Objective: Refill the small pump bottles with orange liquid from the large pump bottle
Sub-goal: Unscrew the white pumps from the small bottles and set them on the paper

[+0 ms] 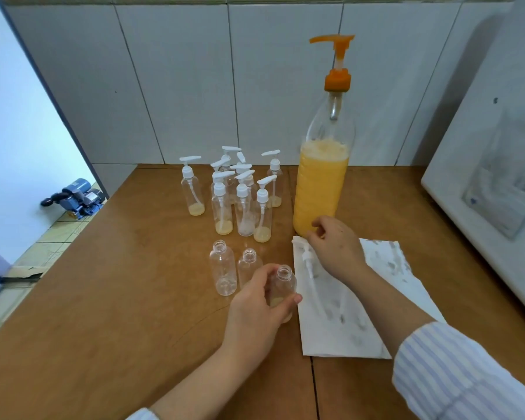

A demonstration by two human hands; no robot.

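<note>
A tall clear bottle (319, 189) with an orange pump head (335, 60) stands at the back, about half full of orange liquid. My left hand (255, 310) grips a small uncapped bottle (284, 281) with a little yellowish liquid at its bottom. My right hand (335, 247) hovers over a white paper towel (355, 313), its curled fingers at a white pump head (306, 257) that lies there with its tube. Two more uncapped clear bottles (223, 268) (249, 263) stand just left of the held one. Several capped small pump bottles (243, 195) cluster behind them.
All of it sits on a brown wooden table (119, 298) against a white tiled wall. A white appliance (491, 147) stands at the right edge. Beyond the table's left edge, a blue pump motor (73, 198) sits on the tiled floor.
</note>
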